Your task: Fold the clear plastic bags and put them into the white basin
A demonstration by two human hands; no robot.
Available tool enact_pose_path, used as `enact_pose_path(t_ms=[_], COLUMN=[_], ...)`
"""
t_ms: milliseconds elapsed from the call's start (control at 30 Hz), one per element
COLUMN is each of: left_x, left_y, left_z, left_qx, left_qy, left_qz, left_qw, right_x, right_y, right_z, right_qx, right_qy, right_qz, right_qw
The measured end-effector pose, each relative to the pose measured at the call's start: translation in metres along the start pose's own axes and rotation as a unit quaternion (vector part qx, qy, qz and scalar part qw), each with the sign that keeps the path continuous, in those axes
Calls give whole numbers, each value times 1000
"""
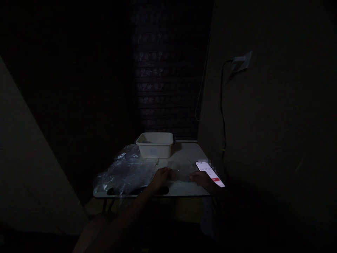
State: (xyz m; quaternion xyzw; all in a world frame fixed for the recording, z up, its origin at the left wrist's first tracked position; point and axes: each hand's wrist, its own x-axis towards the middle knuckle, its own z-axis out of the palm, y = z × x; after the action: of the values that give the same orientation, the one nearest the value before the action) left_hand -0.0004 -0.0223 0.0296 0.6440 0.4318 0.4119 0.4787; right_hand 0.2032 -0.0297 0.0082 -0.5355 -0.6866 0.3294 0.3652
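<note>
In the dim head view, a small clear plastic piece [181,171], perhaps a bag, is stretched between my hands just above the table. My left hand [161,176] pinches its left side with the fingers closed. On its right side, my right hand [202,179] is closed on it too, beside the lit phone. Darkness and blur hide the fingertips and the exact kind of plastic. To the left of my left hand lies a crumpled heap of clear plastic [131,168], spread over the table's left half.
A white tub [155,151] with dark side handles stands at the back of the small white table [188,151]. A phone [210,174] showing a timer lies at the right edge. A cable [221,105] hangs from the wall outlet [242,62]. Behind is a dark blind [163,80].
</note>
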Motion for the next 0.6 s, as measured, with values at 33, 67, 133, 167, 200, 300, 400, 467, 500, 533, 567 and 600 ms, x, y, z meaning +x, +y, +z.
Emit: enact_pose_path(t_ms=[33,67,133,167,200,300,400,467,500,533,567,600], left_x=[2,3,5,6,6,5,3,0,-1,-2,-4,-5], left_y=[1,2,3,3,3,-1,-6,-8,-9,-9,-9,-8], left_z=[0,1,1,1,1,1,2,4,4,5,6,7], left_qx=[-4,1,26,36,40,37,27,15,9,2,-3,-6], left_qy=[12,26,53,60,66,75,70,58,51,42,34,28], left_qz=[-12,-24,-53,-73,-92,-138,-166,-187,-197,-205,-211,-216], left_qw=[1000,999,997,995,993,987,983,981,979,978,977,976], right_x=[0,0,3,5,7,12,13,12,12,11,10,10], right_y=[-1,-3,-6,-9,-11,-17,-19,-20,-21,-21,-21,-21], right_z=[0,1,2,3,4,6,7,8,9,10,10,11], right_qx=[28,59,120,147,171,223,248,256,257,255,253,251], right_qy=[5,11,31,39,43,48,58,58,59,59,59,55], right_qz=[15,27,55,72,90,138,156,153,152,151,149,147], right_qw=[999,998,991,986,980,964,954,953,953,953,954,955])
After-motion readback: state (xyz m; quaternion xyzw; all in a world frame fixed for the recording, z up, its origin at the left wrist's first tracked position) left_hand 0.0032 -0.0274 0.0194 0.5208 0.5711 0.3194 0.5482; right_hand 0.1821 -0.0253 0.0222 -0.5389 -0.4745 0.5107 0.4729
